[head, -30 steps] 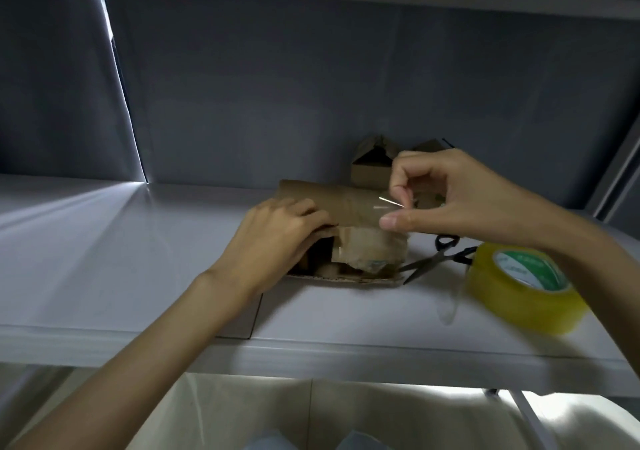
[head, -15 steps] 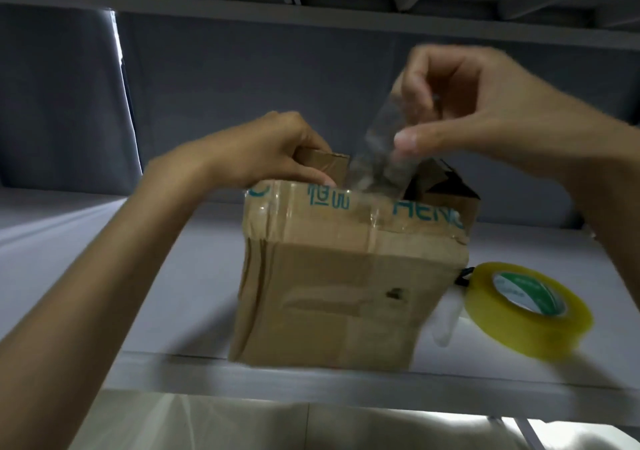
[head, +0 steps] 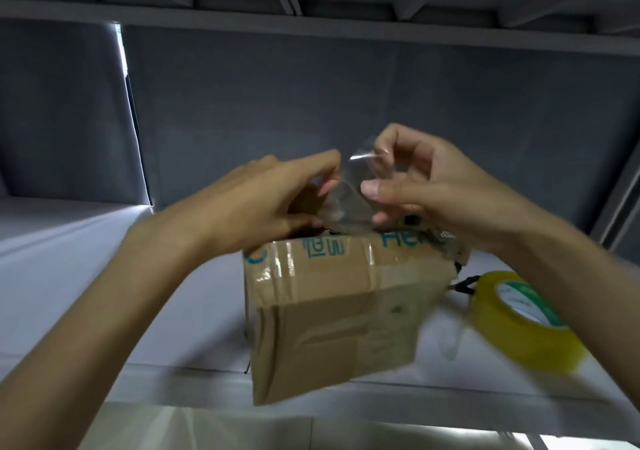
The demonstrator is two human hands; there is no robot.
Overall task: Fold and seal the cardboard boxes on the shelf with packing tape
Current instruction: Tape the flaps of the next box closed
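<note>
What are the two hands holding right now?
Left hand: closed on the cardboard box top.
Right hand: pinching a clear tape strip.

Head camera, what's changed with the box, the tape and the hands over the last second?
The cardboard box went from lying low to standing upright at the shelf edge. The right hand lifted the clear tape strip above it; the left hand moved to the top flaps. The tape roll stayed put.

1. The cardboard box [head: 339,314], at lower centre, is motion-blurred; its top opening is hidden behind both hands.
2. The tape roll [head: 519,321], at lower right, is smeared by blur.
3. The black object [head: 465,285] between them cannot be identified.
</note>
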